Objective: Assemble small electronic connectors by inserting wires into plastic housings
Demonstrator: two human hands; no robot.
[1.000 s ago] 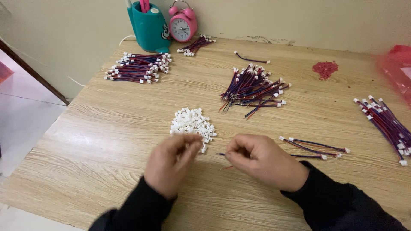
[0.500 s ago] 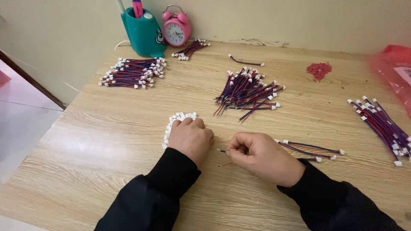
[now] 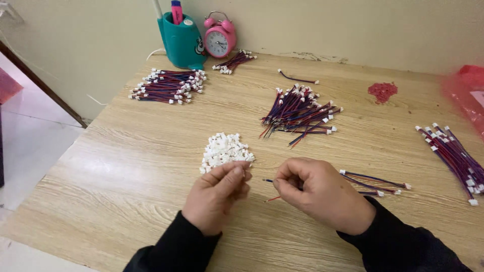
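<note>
A: Wire lead (image 3: 269, 190), thin red + blue pair, pinched in the right hand (image 3: 322, 194); its bare ends stick out left of the closed fingers, just above the table (image 3: 126, 166). What changed vs half a sec ago?

B: Left hand (image 3: 219, 194) was lying on the pile of white connectors (image 3: 224, 150); now it's pulled back toward the person, just below the pile, thumb + fingertips pressed together. Whether a connector sits between them, can't tell. Right hand barely moved. Camera tipped a bit too, more wall in view.

A: Materials?

B: Connectors = tiny white plastic blocks, loose heap. Leads = slim insulated wires, white plugs at the ends. A fanned heap of leads (image 3: 297, 111) mid-table, a neat bundle (image 3: 169, 86) far left, another bundle (image 3: 454, 153) at right edge, few finished ones (image 3: 375, 182) just right of the right hand. Small mound of red bits (image 3: 382, 91) far right, red plastic bag (image 3: 466, 93) beside it.

A: Surface, room?

B: Light wood-grain tabletop, matte. Plain cream wall behind. Teal pen holder (image 3: 182, 43) and pink alarm clock (image 3: 220, 36) at the back edge. Pale tiled floor to the left. Both sleeves black.
</note>
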